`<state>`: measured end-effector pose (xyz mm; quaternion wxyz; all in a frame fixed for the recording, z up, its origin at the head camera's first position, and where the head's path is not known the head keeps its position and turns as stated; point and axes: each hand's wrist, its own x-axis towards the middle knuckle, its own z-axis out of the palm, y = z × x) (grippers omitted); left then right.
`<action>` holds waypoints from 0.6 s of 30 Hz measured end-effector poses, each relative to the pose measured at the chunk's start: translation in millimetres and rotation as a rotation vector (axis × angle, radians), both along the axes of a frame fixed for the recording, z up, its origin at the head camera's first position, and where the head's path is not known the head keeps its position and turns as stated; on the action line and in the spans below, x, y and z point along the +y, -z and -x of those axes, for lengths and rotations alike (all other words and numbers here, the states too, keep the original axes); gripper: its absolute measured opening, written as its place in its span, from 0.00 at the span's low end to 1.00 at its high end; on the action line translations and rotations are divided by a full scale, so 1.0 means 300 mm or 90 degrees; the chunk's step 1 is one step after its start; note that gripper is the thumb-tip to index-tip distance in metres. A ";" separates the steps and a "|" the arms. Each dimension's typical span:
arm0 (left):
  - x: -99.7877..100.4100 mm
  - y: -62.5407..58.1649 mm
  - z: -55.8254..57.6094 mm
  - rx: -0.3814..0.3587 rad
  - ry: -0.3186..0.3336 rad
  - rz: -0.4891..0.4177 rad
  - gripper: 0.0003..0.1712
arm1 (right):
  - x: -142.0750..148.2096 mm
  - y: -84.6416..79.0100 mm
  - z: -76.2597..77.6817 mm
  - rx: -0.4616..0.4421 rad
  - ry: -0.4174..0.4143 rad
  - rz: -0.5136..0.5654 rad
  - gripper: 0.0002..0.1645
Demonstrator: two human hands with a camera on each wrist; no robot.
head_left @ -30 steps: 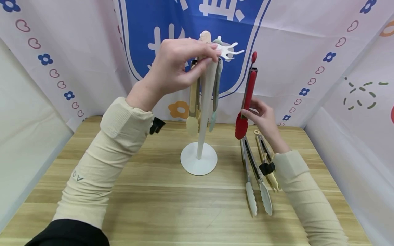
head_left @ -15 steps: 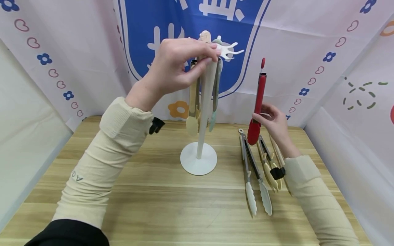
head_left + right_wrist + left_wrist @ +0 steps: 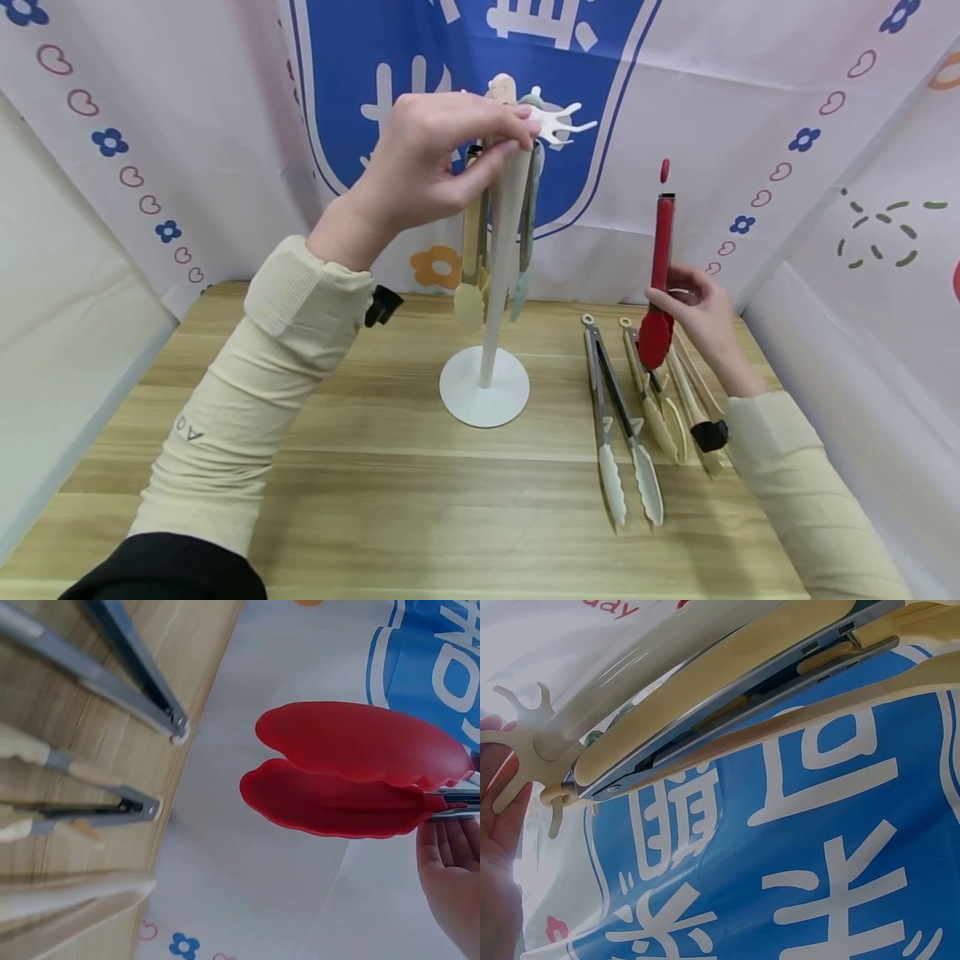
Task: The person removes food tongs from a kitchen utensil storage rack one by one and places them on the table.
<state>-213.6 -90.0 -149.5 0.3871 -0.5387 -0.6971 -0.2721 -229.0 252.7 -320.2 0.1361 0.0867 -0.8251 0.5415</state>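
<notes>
My left hand (image 3: 438,154) pinches the top of a white stand (image 3: 486,404), by its pronged hook crown (image 3: 553,125). In the left wrist view, the fingers (image 3: 508,814) lie at the crown's prongs. Yellow-handled tongs (image 3: 470,242) and grey-green tongs (image 3: 529,208) hang from the stand, tips down. A pale wooden utensil (image 3: 780,731) hangs there too. At the right, my right hand (image 3: 705,312) grips red tongs (image 3: 663,242), raised over the table with the scalloped head downward. The right wrist view shows their two red heads (image 3: 360,742) slightly apart.
White-tipped metal tongs (image 3: 611,479) lie spread on the wooden table (image 3: 360,508), right of the stand. Cream-tipped tongs (image 3: 658,429) and long beige tongs (image 3: 692,392) lie farther right, under the right hand. A printed cloth (image 3: 675,83) hangs behind the table.
My right hand has carried the red tongs to the right and a little lower, over the utensils lying on the table. The left hand and the stand have stayed in place.
</notes>
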 end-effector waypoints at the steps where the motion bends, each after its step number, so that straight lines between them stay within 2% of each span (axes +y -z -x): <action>1: 0.000 0.000 0.000 0.000 0.000 0.000 0.08 | 0.006 0.000 -0.001 -0.002 0.005 -0.002 0.24; 9: 0.000 -0.001 0.000 -0.001 0.000 0.001 0.08 | 0.063 0.001 -0.024 -0.038 0.058 -0.082 0.28; 13: -0.001 -0.001 0.001 -0.001 -0.002 0.002 0.07 | 0.102 0.013 -0.031 -0.045 0.067 -0.099 0.29; 18: -0.002 0.001 -0.001 -0.002 -0.003 0.002 0.08 | 0.143 0.024 -0.045 -0.041 0.077 -0.094 0.26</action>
